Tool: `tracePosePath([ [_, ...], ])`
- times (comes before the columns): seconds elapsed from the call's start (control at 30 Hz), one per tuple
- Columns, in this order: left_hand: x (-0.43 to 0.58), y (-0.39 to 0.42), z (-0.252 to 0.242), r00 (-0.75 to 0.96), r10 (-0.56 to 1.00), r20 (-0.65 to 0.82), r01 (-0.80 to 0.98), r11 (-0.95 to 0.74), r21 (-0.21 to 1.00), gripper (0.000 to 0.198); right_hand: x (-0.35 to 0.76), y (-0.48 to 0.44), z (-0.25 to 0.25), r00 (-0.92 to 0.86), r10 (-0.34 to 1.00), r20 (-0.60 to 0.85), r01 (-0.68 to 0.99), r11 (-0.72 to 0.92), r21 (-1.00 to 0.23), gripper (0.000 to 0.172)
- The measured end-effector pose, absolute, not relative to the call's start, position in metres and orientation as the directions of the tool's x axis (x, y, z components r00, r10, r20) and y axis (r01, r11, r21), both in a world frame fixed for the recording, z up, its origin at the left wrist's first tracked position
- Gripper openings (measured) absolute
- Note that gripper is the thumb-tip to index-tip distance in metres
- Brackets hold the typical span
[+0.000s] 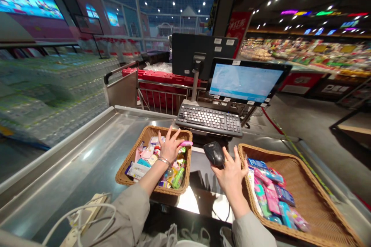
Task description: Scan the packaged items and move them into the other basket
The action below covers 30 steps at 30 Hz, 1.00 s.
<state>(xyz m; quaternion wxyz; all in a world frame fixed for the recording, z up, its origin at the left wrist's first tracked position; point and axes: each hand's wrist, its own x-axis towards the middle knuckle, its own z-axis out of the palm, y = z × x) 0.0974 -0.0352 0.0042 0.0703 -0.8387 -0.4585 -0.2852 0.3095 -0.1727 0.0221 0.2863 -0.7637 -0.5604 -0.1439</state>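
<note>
My left hand (170, 147) reaches into the left wicker basket (126, 173), which is full of small colourful packets. Its fingers pinch a slim pink item (186, 143) at the basket's far right rim. My right hand (231, 172) is wrapped round a black handheld barcode scanner (215, 153), held between the two baskets above the dark counter panel. To its right, the bigger wicker basket (313, 197) holds several pink and blue packets (272, 195) along its left side.
A keyboard (210, 119) and a lit till screen (245, 82) stand behind the baskets on the steel checkout counter (84, 154). A white power strip with cables (87, 216) lies at the near left. A red shopping trolley (158, 88) waits behind the counter.
</note>
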Motion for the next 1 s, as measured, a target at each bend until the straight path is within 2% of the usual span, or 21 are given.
tracePosePath([
  [0.67, 0.147, -0.040, 0.007, 0.371, 0.747, 0.552, 0.794, -0.563, 0.228, 0.020, 0.310, -0.187, 0.030, 0.294, 0.825, 0.482, 0.944, -0.173, -0.281, 0.017],
  [1.0, 0.155, -0.043, 0.006, 0.392, 0.736, 0.552, 0.778, -0.586, 0.228, 0.020, 0.313, -0.194, 0.031, 0.276, 0.828, 0.489, 0.948, -0.149, -0.283, 0.023],
])
